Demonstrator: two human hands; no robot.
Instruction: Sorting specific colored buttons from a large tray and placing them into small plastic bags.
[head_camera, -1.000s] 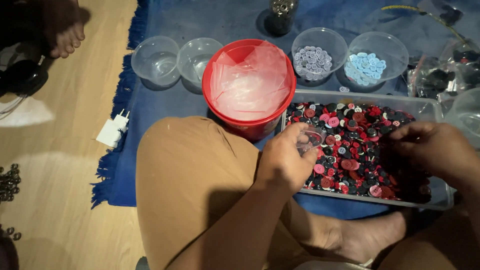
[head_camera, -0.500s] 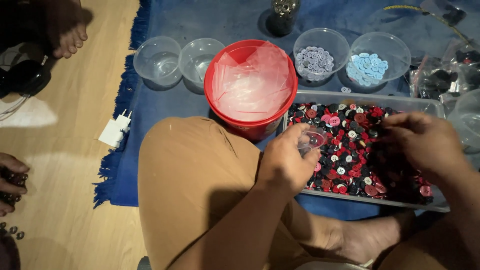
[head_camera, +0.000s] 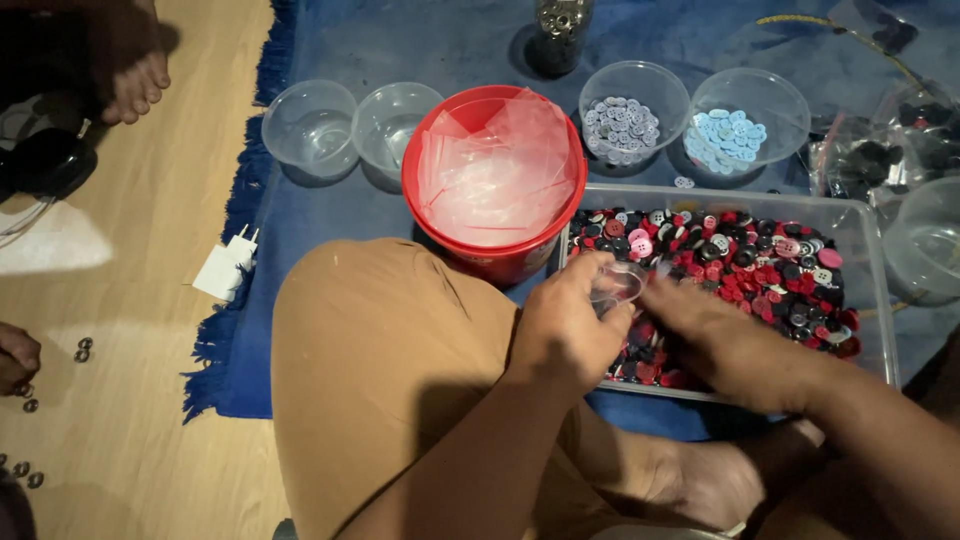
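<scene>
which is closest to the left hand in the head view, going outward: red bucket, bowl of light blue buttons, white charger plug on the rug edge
From the left hand:
1. Red bucket, just above the hand, lined with clear plastic.
2. Bowl of light blue buttons, up and to the right, past the tray's far edge.
3. White charger plug, far off to the left at the rug's fringe.

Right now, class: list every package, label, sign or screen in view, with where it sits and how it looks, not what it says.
No labels, signs or screens show.
Small clear bag: between left hand and right hand, over the button tray.
Clear bags: piled in the red bucket, centre.
Clear plastic bags: crumpled, dark contents, far right on the blue rug.
</scene>
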